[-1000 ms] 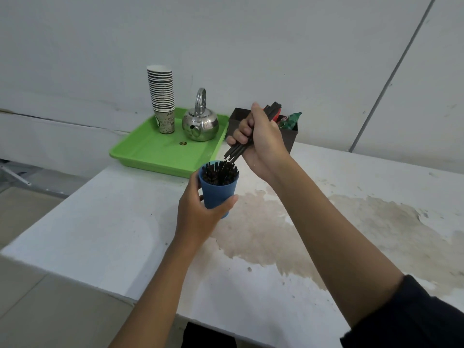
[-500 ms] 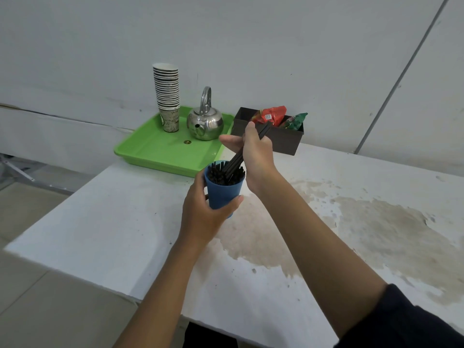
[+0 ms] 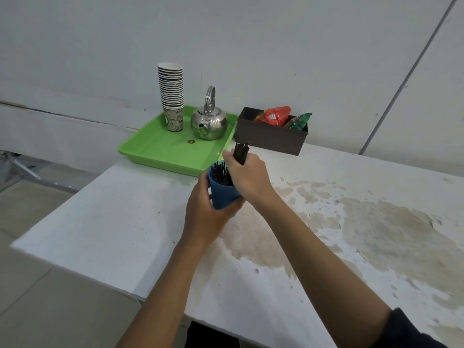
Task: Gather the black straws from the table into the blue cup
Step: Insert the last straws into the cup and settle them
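Behind our hands a green tray (image 3: 160,151) carries stacked paper cups (image 3: 171,95) and a steel kettle (image 3: 209,120); a dark snack box (image 3: 270,139) sits beside it. Our left hand (image 3: 204,212) grips the blue cup (image 3: 222,194); our right hand (image 3: 247,175) clutches black straws (image 3: 240,152), now sunk deeper into the cup than half a second ago.

break-room drinks corner: stacked paper cups (image 3: 171,94), steel kettle (image 3: 209,119) on green tray (image 3: 160,149), snack box (image 3: 271,138).

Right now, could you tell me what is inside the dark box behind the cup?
The dark box holds a red packet and a green packet, both sticking above its rim. Whatever lies lower is hidden by the box's front wall.
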`<state>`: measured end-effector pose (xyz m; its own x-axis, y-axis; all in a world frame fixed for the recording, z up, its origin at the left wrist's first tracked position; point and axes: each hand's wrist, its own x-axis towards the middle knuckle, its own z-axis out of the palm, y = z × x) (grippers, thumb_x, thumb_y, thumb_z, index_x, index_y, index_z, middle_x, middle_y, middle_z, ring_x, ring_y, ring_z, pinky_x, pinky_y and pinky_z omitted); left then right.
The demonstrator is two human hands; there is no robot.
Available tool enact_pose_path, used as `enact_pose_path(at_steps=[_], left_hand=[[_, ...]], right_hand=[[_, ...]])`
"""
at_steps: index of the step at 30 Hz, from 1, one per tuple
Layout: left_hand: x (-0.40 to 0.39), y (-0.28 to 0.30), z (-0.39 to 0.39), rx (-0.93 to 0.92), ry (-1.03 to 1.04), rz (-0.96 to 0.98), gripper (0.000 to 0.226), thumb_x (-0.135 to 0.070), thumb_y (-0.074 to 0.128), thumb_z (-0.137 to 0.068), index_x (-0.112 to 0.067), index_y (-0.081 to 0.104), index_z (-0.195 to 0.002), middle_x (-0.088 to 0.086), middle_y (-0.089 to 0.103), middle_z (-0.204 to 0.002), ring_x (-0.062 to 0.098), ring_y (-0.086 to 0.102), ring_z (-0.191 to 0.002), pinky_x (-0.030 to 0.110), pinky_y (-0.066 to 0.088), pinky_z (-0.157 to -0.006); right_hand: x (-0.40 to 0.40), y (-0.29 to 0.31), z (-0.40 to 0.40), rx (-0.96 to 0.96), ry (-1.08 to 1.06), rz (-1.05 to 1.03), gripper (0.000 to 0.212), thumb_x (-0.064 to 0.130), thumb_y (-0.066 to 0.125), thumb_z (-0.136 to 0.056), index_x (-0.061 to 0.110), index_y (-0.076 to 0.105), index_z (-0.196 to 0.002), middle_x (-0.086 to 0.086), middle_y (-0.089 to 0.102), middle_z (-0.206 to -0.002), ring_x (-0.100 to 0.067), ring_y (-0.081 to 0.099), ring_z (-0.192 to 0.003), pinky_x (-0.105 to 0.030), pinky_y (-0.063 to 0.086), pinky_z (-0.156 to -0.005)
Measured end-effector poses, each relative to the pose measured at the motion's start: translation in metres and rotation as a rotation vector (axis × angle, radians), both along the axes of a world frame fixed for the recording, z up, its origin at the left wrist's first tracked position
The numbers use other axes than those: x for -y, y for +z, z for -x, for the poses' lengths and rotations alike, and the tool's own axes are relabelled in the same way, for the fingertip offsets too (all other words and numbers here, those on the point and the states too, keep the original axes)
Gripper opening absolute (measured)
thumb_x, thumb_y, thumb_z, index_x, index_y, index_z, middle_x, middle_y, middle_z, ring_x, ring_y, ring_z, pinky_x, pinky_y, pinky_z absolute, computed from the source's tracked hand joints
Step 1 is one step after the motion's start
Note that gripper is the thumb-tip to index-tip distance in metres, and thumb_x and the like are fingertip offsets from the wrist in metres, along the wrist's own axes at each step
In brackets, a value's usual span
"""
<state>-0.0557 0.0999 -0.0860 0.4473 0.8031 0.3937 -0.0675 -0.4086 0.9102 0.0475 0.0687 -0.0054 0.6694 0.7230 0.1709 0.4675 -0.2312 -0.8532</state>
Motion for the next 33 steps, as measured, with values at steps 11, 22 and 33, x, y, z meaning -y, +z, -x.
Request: enact_pose_path(at_steps=[11, 22, 33], left_hand=[[0.001, 0.004, 0.001, -0.045, 0.016, -0.036, 0.069, -0.056, 0.08, -0.066, -0.073, 0.036, -0.117, -0.048, 0.055, -0.112, -0.018, 0.056, -0.106, 0.007, 0.051, -0.072], [0.0, -0.001, -0.001, -0.044, 0.033, -0.029, 0.072, -0.056, 0.083, -0.065, -0.063, 0.041, -0.123, -0.036, 0.06, -0.118, -0.003, 0.061, -0.112, 0.018, 0.059, -0.079], [-0.002, -0.003, -0.001, -0.042, 0.04, -0.047, 0.073, -0.054, 0.086, -0.066, -0.068, 0.039, -0.12, -0.041, 0.059, -0.115, -0.009, 0.06, -0.109, 0.011, 0.055, -0.073]], right_hand=[[0.015, 0.001, -0.001, -0.011, 0.111, 0.063, 0.076, 0.086, 0.046, -0.072, 0.014, 0.059, -0.091, 0.003, 0.068, -0.082, -0.014, 0.064, -0.08, -0.038, 0.053, -0.079], [0.012, 0.0, -0.007, -0.32, 0.158, 0.062, 0.078, 0.072, 0.019, -0.092, 0.023, 0.043, -0.147, -0.005, 0.048, -0.148, -0.015, 0.047, -0.123, -0.027, 0.028, -0.093], [0.028, 0.0, -0.015, -0.089, 0.162, -0.22, 0.047, 0.038, 0.031, -0.106, 0.024, 0.04, -0.151, 0.01, 0.04, -0.155, 0.011, 0.032, -0.131, 0.003, 0.025, -0.097]])
